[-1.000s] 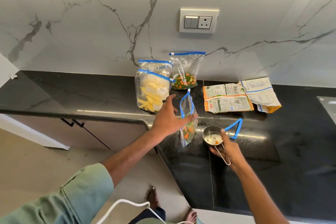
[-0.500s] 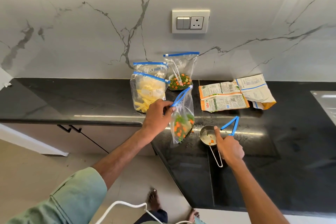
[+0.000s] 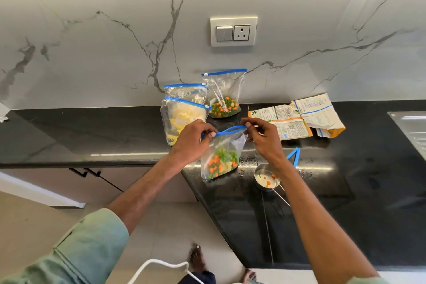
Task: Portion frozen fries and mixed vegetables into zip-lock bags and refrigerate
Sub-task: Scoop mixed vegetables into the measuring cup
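The left hand (image 3: 193, 143) and right hand (image 3: 265, 140) each pinch one end of the blue zip strip (image 3: 230, 130) on the vegetable bag (image 3: 221, 161). So both hands are clamped on the one seal, set apart along it. The bag hangs from that grip, with its bottom at or just above the desk (image 3: 368, 168), close to the corner edge at its 7 o'clock.

The strip bows upward between the fingers, so the mouth looks only partly closed. If the two tracks are pressed together out of line, the seal may hold at the ends and gape in the middle, letting peas and carrot out later in the fridge. Air trapped inside could also pop it open.

The bag is top-light and soft. If either pinch lets go it could slump toward the edge and fall to the floor.

At 4 o'clock from the bag the measuring cup (image 3: 266, 178) sits right under the right forearm, with a few bits left in it, and a dropped wrist could knock it over. A stray carrot piece (image 3: 241, 169) lies between bag and cup.

The fries bags (image 3: 182, 120) stand at 10 o'clock, just behind the left hand, and a sideways pull could topple them
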`<action>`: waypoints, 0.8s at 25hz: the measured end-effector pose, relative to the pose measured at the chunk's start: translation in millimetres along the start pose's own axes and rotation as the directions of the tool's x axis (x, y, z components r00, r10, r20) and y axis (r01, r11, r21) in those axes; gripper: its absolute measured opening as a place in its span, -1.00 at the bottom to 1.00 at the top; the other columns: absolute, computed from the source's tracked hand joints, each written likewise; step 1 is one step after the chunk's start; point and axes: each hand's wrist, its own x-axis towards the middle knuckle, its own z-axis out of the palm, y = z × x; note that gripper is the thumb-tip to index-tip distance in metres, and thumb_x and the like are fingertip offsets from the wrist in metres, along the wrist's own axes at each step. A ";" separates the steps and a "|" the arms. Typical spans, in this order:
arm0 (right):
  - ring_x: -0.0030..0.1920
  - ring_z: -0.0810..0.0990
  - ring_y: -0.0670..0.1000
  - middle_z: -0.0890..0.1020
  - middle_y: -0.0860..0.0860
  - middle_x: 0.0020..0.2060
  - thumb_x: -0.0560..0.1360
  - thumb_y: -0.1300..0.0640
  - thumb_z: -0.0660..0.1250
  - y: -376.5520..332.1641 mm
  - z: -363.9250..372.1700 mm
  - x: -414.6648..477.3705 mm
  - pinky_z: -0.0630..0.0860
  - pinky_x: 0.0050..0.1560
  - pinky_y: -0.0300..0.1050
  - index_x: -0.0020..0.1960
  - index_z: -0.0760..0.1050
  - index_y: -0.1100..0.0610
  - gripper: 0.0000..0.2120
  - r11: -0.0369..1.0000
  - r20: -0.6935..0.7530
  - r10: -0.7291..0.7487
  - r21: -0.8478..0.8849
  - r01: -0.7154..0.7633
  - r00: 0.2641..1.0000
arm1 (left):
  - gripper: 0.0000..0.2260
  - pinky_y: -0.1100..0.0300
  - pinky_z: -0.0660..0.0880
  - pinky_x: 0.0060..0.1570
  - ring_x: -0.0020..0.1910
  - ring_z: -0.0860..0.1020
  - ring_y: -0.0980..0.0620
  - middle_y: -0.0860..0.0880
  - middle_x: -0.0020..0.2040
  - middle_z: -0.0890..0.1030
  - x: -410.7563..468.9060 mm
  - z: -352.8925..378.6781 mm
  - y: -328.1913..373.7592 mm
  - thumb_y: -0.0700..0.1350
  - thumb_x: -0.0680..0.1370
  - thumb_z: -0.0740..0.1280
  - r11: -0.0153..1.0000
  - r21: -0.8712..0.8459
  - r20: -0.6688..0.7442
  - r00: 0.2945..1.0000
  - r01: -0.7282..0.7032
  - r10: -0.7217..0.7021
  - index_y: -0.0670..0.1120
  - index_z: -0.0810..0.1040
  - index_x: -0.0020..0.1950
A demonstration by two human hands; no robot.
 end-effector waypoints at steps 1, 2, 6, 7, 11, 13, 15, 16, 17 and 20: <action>-0.05 0.73 -0.01 0.75 0.02 0.05 0.64 0.28 0.36 -1.4 3.2 2.5 0.71 0.03 0.03 0.24 0.66 0.16 -0.79 1.000 -0.001 -0.024 -0.009 0.024 1.000 | -0.85 -0.06 0.55 0.07 -0.04 0.58 0.04 0.01 -0.04 0.60 1.8 0.2 2.1 -0.12 0.61 0.41 0.999 0.024 -0.016 0.999 -0.031 0.031 -0.01 0.67 0.16; -0.05 0.74 -0.02 0.75 0.03 0.03 0.63 0.31 0.38 0.5 5.9 3.0 0.70 0.05 -0.03 0.23 0.66 0.18 -0.79 0.999 0.004 -0.041 -0.036 0.041 0.999 | -0.84 -0.08 0.56 0.08 -0.05 0.59 0.06 0.05 -0.03 0.59 3.6 1.3 5.4 -0.11 0.60 0.42 0.996 0.050 -0.041 0.996 -0.076 0.078 0.01 0.65 0.17; -0.01 0.73 0.01 0.68 0.01 0.18 0.61 0.33 0.40 12.2 9.3 -1.0 0.69 -0.09 -0.15 0.30 0.60 0.09 -0.70 0.996 0.008 0.024 -0.081 -0.023 1.000 | -0.52 -0.12 0.50 0.21 0.15 0.57 -0.06 -0.05 0.22 0.55 14.7 16.4 24.2 0.16 0.58 0.38 0.942 0.334 0.030 0.999 -0.038 0.029 0.02 0.45 0.45; -0.01 0.73 0.01 0.68 0.01 0.18 0.60 0.33 0.40 14.1 8.7 -1.7 0.70 -0.10 -0.13 0.29 0.60 0.08 -0.70 0.997 0.018 0.034 -0.074 -0.033 0.999 | -0.47 -0.10 0.49 0.22 0.20 0.56 -0.11 -0.08 0.27 0.54 18.5 20.9 26.6 0.19 0.59 0.36 0.906 0.423 0.072 0.996 0.012 -0.047 0.03 0.40 0.50; 0.00 0.71 -0.02 0.70 -0.08 0.10 0.60 0.25 0.44 27.0 -3.8 -4.4 0.71 -0.01 0.03 0.26 0.64 -0.02 -0.72 0.985 -0.017 0.025 -0.169 -0.027 1.000 | -0.78 0.05 0.49 -0.04 -0.01 0.64 -0.07 0.01 -0.01 0.69 28.3 30.0 27.7 0.10 0.65 0.31 0.904 0.428 0.082 0.996 -0.012 -0.026 0.07 0.65 0.21; -0.02 0.73 0.01 0.75 -0.04 -0.01 0.61 0.25 0.43 31.1 -11.8 -7.9 0.70 0.03 0.12 0.18 0.68 0.02 -0.79 0.990 -0.025 0.040 -0.134 -0.043 0.999 | -0.80 0.05 0.53 -0.04 -0.05 0.64 -0.05 0.03 -0.03 0.71 26.7 29.0 25.4 0.07 0.64 0.32 0.919 0.393 0.067 0.998 -0.018 -0.009 0.06 0.68 0.17; -0.05 0.76 0.06 0.77 0.03 -0.06 0.61 0.28 0.42 30.9 -15.6 -13.1 0.71 0.00 0.16 0.17 0.67 0.13 -0.84 0.998 0.003 0.046 -0.049 -0.046 0.999 | -0.79 0.03 0.55 0.03 -0.03 0.65 -0.04 0.04 0.00 0.71 25.5 28.8 20.4 0.04 0.63 0.35 0.933 0.359 0.052 0.999 -0.032 0.015 0.06 0.66 0.22; -0.07 0.77 0.09 0.77 0.07 -0.08 0.61 0.28 0.43 28.9 -16.2 -15.7 0.71 -0.02 0.15 0.17 0.65 0.18 -0.85 0.999 0.011 0.033 -0.011 -0.033 0.999 | -0.76 0.02 0.56 0.08 0.00 0.66 -0.01 0.05 0.03 0.72 25.2 29.3 20.0 0.02 0.61 0.39 0.950 0.308 0.038 0.998 -0.059 0.049 0.06 0.64 0.27; -0.09 0.77 0.12 0.77 0.09 -0.09 0.61 0.28 0.43 26.5 -15.5 -17.4 0.71 -0.04 0.16 0.16 0.63 0.21 -0.86 1.000 0.014 0.019 0.024 -0.020 1.000 | -0.71 0.00 0.57 0.13 0.03 0.66 0.04 0.06 0.06 0.71 25.9 30.0 21.3 0.01 0.59 0.42 0.965 0.239 0.027 0.994 -0.111 0.108 0.06 0.61 0.31; -0.13 0.76 0.14 0.75 0.10 -0.13 0.63 0.27 0.40 21.8 -10.6 -17.2 0.70 -0.08 0.20 0.17 0.63 0.21 -0.87 1.000 0.051 -0.013 0.020 0.012 0.999 | -0.75 0.01 0.59 0.08 0.01 0.65 0.11 0.08 0.04 0.70 30.8 38.3 35.5 0.05 0.57 0.44 0.950 0.157 0.002 0.962 -0.270 0.273 0.03 0.66 0.22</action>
